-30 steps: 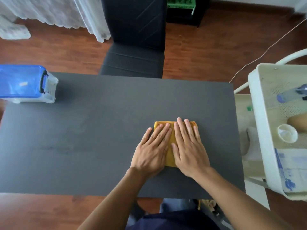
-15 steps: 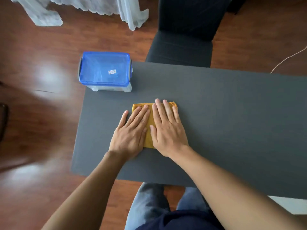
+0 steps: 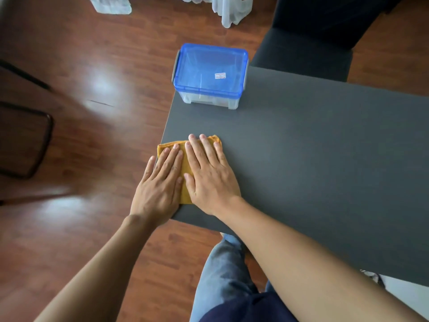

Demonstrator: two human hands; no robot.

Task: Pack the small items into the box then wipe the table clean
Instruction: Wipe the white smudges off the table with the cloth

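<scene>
A folded yellow cloth point(image 3: 185, 167) lies at the left edge of the dark grey table point(image 3: 313, 147), its left corner hanging slightly past the edge. My left hand point(image 3: 160, 184) and my right hand point(image 3: 209, 173) press flat on it side by side, fingers stretched out. Most of the cloth is hidden under the palms. A clear plastic box point(image 3: 210, 75) with a closed blue lid stands at the table's far left corner, apart from the cloth.
A black chair point(image 3: 311, 40) stands behind the table's far edge. Red-brown wooden floor lies to the left, with a dark metal frame point(image 3: 27, 140) at the far left. White curtain hems point(image 3: 232, 10) hang at the top. My legs are under the near edge.
Both hands have slid the cloth leftwards across the table, from the right-middle to the left edge. The view has swung left with them, so the box now sits ahead.
</scene>
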